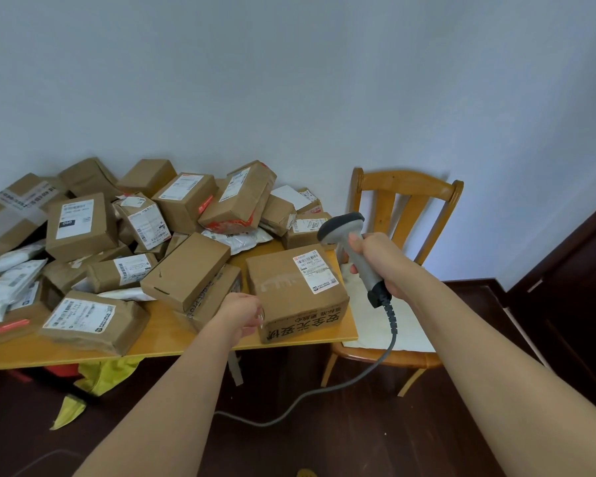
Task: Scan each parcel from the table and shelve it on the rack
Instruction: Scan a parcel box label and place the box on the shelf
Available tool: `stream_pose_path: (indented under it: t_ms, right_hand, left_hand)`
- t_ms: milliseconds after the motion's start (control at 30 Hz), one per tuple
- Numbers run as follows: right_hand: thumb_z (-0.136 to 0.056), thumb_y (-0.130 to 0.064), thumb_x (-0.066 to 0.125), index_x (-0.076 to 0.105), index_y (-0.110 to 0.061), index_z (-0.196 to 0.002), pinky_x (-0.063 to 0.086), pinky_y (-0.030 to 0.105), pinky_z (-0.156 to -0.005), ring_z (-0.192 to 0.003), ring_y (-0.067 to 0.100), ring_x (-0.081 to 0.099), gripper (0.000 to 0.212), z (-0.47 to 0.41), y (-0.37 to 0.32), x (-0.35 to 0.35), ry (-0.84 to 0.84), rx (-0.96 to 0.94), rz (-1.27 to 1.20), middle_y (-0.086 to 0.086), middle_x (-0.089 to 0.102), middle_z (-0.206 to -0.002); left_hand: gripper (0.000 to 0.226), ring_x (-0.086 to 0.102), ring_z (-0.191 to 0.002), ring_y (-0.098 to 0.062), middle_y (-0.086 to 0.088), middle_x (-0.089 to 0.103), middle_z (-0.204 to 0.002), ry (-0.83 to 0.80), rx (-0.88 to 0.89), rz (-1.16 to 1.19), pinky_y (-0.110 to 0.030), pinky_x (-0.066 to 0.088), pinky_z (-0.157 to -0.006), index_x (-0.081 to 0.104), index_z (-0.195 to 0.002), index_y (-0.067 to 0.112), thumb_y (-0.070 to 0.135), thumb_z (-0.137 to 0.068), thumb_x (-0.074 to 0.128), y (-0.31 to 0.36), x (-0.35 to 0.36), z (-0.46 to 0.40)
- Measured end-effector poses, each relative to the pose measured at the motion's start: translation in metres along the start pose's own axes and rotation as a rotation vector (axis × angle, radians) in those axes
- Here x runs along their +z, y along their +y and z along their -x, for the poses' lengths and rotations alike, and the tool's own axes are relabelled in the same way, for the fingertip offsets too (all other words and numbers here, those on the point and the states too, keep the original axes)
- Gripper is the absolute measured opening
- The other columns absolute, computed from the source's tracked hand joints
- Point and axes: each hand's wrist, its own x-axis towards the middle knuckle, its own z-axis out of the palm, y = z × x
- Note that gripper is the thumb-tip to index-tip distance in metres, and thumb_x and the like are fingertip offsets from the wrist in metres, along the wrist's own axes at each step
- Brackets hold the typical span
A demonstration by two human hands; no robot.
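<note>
A wooden table (159,342) stands against the pale wall, piled across most of its top with cardboard parcels and a few white mailer bags. Beside its right end sits a wooden chair (406,191) with a pale cushion on the seat. At the table's near right corner lies one square brown parcel (289,287), flat, its white shipping label (310,271) facing up and black printed characters on the near side. The left hand (241,313) rests against this parcel's near left corner, fingers curled onto the edge (how firmly it grips, I cannot tell). The right hand (375,261) is wrapped around the handle of a grey barcode scanner (350,242), holding it just right of the parcel above the label, head tipped leftward. The scanner's grey cable (389,339) hangs down toward the dark floor.
</note>
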Motion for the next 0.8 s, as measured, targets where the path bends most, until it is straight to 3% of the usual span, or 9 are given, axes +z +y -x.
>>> stream_pose_path:
  t_ms: [67, 200, 400, 500, 567, 667, 800]
  right_hand:
    - [-0.102, -0.036, 0.048, 0.049, -0.009, -0.132, 0.055, 0.04, -0.082, -0.078, 0.021, 0.063, 0.041, 0.001, 0.001, 0.0, -0.04, -0.021, -0.104, 0.012, 0.064, -0.096]
    - [-0.097, -0.033, 0.059, 0.054, -0.008, -0.125, 0.054, 0.035, -0.075, -0.073, 0.018, 0.064, 0.038, 0.005, -0.005, 0.009, -0.169, -0.026, -0.374, 0.012, 0.062, -0.107]
    - [-0.095, -0.002, 0.058, 0.047, -0.005, -0.123, 0.058, 0.039, -0.066, -0.089, 0.023, 0.063, 0.031, -0.007, -0.01, 0.052, -0.246, -0.006, -0.63, 0.016, 0.056, -0.104]
    - [-0.094, 0.001, 0.058, 0.048, -0.006, -0.118, 0.056, 0.052, -0.084, -0.094, 0.028, 0.059, 0.027, -0.026, -0.011, 0.085, -0.277, 0.061, -0.717, 0.015, 0.058, -0.096]
    - [-0.094, -0.002, 0.058, 0.049, -0.007, -0.114, 0.054, 0.05, -0.09, -0.087, 0.027, 0.059, 0.022, -0.042, -0.013, 0.105, -0.305, 0.145, -0.76, 0.014, 0.059, -0.09]
    - [-0.092, -0.006, 0.065, 0.052, -0.009, -0.101, 0.053, 0.034, -0.069, -0.068, 0.017, 0.056, 0.016, -0.078, -0.013, 0.123, -0.231, 0.192, -0.676, 0.008, 0.056, -0.077]
    - [-0.088, 0.002, 0.065, 0.05, -0.007, -0.096, 0.051, 0.029, -0.052, -0.058, 0.018, 0.055, 0.019, -0.133, 0.003, 0.113, -0.072, 0.229, -0.462, 0.011, 0.055, -0.073]
  left_hand:
    - [0.015, 0.063, -0.095, -0.024, -0.013, 0.062, -0.105, -0.003, -0.006, 0.005, -0.035, 0.053, -0.08, 0.058, -0.086, 0.012, 0.004, -0.097, 0.052, 0.0, -0.001, 0.001]
    - [0.01, 0.063, -0.095, -0.025, -0.013, 0.063, -0.104, -0.017, 0.001, 0.004, -0.034, 0.052, -0.078, 0.062, -0.099, 0.009, 0.006, -0.097, 0.053, 0.003, -0.006, 0.002]
    - [0.033, 0.068, -0.098, -0.019, -0.002, 0.071, -0.107, -0.259, 0.166, 0.009, -0.034, 0.055, -0.086, 0.065, -0.116, 0.017, 0.039, -0.092, 0.063, 0.009, -0.021, -0.003]
    - [0.036, 0.07, -0.097, -0.016, 0.001, 0.073, -0.105, -0.327, 0.221, 0.001, -0.032, 0.054, -0.088, 0.066, -0.112, 0.019, 0.049, -0.092, 0.06, 0.017, -0.032, -0.001]
    - [0.035, 0.07, -0.097, -0.015, 0.002, 0.074, -0.105, -0.33, 0.242, -0.059, -0.034, 0.054, -0.09, 0.065, -0.114, 0.019, 0.046, -0.093, 0.06, 0.023, -0.044, -0.006]
    - [0.025, 0.068, -0.098, -0.014, 0.003, 0.071, -0.106, -0.236, 0.221, -0.129, -0.037, 0.052, -0.096, 0.063, -0.115, 0.02, 0.036, -0.096, 0.059, 0.031, -0.057, -0.029]
    - [0.031, 0.064, -0.097, -0.017, -0.003, 0.065, -0.108, -0.078, 0.136, -0.139, -0.034, 0.054, -0.089, 0.059, -0.124, 0.013, 0.03, -0.098, 0.057, 0.032, -0.05, -0.069]
